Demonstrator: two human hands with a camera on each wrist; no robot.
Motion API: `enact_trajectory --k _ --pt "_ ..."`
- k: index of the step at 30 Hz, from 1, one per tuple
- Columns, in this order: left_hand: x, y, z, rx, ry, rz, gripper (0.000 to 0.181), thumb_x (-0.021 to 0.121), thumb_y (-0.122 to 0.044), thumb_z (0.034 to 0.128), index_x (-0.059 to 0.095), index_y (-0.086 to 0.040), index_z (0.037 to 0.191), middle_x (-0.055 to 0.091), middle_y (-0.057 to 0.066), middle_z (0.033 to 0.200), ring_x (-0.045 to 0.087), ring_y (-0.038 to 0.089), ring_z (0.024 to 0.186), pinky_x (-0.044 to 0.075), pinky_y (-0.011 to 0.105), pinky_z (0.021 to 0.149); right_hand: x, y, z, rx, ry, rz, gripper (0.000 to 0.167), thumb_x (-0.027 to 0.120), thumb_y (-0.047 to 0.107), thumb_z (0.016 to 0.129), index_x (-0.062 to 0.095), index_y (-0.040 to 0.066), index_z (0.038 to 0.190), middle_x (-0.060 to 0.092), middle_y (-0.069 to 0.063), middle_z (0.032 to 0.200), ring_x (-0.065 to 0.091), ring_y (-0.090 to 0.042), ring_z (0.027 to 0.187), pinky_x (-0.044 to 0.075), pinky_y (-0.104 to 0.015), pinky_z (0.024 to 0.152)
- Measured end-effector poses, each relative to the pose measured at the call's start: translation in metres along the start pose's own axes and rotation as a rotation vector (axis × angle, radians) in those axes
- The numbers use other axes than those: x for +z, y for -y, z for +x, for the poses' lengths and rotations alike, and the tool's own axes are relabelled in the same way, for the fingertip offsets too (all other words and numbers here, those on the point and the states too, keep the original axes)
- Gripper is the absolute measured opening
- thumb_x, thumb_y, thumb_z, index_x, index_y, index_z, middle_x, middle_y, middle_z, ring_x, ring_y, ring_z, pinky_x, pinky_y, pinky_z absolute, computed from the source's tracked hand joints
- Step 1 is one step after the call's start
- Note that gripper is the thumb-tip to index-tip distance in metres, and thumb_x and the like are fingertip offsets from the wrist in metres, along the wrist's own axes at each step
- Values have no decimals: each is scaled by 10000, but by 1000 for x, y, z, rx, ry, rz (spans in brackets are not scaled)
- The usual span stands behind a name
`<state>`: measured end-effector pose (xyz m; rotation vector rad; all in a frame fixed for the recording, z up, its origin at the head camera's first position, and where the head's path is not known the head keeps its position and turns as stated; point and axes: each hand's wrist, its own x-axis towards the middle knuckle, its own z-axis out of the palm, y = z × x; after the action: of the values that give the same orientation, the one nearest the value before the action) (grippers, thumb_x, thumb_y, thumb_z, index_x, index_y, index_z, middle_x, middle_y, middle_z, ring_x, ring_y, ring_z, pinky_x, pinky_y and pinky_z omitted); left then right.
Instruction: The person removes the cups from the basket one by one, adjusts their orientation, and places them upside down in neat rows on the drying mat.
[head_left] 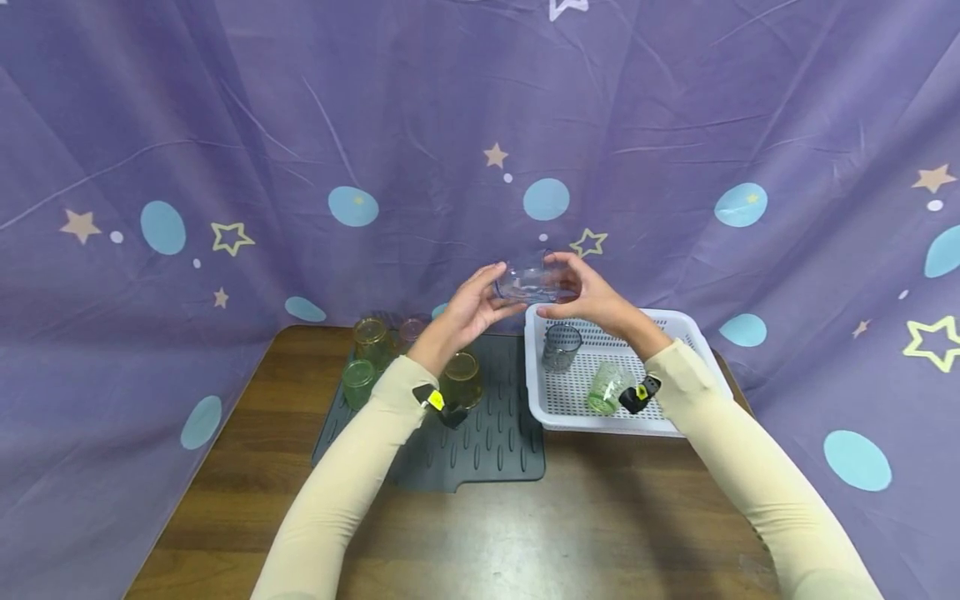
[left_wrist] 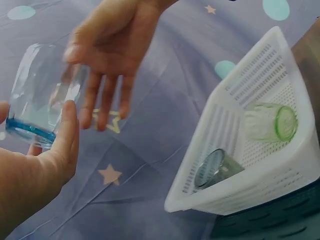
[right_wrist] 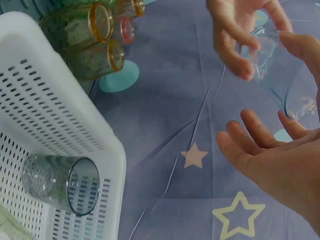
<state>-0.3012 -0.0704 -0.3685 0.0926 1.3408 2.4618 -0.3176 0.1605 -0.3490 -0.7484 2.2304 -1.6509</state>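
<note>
Between my two hands, a clear drinking glass with a blue base (head_left: pixel 527 286) is held up in front of the curtain. My left hand (head_left: pixel 474 308) grips it by the base end; in the left wrist view the blue base (left_wrist: pixel 31 133) sits between thumb and fingers. At its other end is my right hand (head_left: pixel 588 296), whose thumb and one finger hold the glass, while its other fingers (right_wrist: pixel 260 132) extend loosely away from it. Below the right hand stands a white perforated basket (head_left: pixel 534 400), containing a grey glass (head_left: pixel 561 348) and a green-tinted glass (head_left: pixel 609 387).
Left of the basket lies a dark ribbed drying mat (head_left: pixel 480 454) on the wooden table (head_left: pixel 480 542). Several coloured glasses stand on it, among them an amber glass (head_left: pixel 462 382), a green glass (head_left: pixel 358 385) and a pink glass (head_left: pixel 412 328). A purple patterned curtain (head_left: pixel 420 125) hangs behind.
</note>
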Motion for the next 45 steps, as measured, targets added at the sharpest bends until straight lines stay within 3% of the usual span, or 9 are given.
enact_trajectory --k 3,6,10,14,18,23,26,33,45 --pt "-5 -9 -5 33 2 74 630 515 -201 1051 233 -97 1605 326 196 1582 487 412 1359 443 515 1133 -4 -3 -2 10 14 -46 879 791 12 829 289 63 1549 478 -271 1462 444 -439 1393 343 -593 1176" --pt "-12 -18 -10 69 19 164 568 540 -148 1034 334 -78 1559 455 120 1400 601 233 1109 534 464 1038 -11 -7 -5 38 16 -94 890 809 52 833 296 94 1559 484 -258 1456 461 -429 1386 343 -605 1171" --pt "-23 -29 -18 110 49 285 514 566 -84 1014 409 -50 1502 493 23 1156 584 122 901 595 397 918 -23 -17 -9 94 12 -151 875 813 123 857 298 128 1565 470 -258 1471 442 -441 1407 369 -571 1167" --pt "-37 -40 -28 129 56 480 515 649 -80 969 480 -78 1455 501 27 1197 597 165 1022 593 406 920 -35 -29 -12 150 5 -196 864 807 186 875 296 132 1571 463 -254 1482 406 -468 1425 382 -570 1158" --pt "-50 -52 -43 142 74 694 548 732 -128 916 525 -103 1423 469 96 1395 583 252 1169 580 431 937 -47 -41 -15 207 11 -234 852 795 208 886 299 94 1569 443 -283 1493 386 -493 1423 378 -596 1149" --pt "-63 -63 -63 136 100 872 566 793 -136 870 567 -119 1389 523 126 1398 636 263 1069 571 375 836 -58 -54 -22 288 18 -252 830 770 182 902 289 48 1564 378 -352 1506 383 -515 1407 367 -619 1145" --pt "-72 -66 -72 134 124 957 569 824 -113 839 593 -117 1359 579 103 1357 632 241 1032 551 372 781 -65 -64 -25 329 20 -275 831 757 214 916 276 36 1570 367 -357 1502 400 -498 1388 373 -638 1124" --pt "-93 -67 -90 169 180 1160 539 877 -90 769 661 -109 1263 635 123 1332 594 307 1237 450 496 1069 -72 -84 -30 398 31 -298 834 749 273 923 278 22 1564 429 -339 1434 468 -457 1315 393 -625 1104" --pt "-133 -59 -113 97 252 1373 500 882 -49 735 688 -64 1196 666 118 1248 550 310 1186 418 522 1038 -74 -106 -38 449 119 -340 816 717 283 942 259 -23 1544 382 -364 1492 382 -510 1401 360 -628 1145"
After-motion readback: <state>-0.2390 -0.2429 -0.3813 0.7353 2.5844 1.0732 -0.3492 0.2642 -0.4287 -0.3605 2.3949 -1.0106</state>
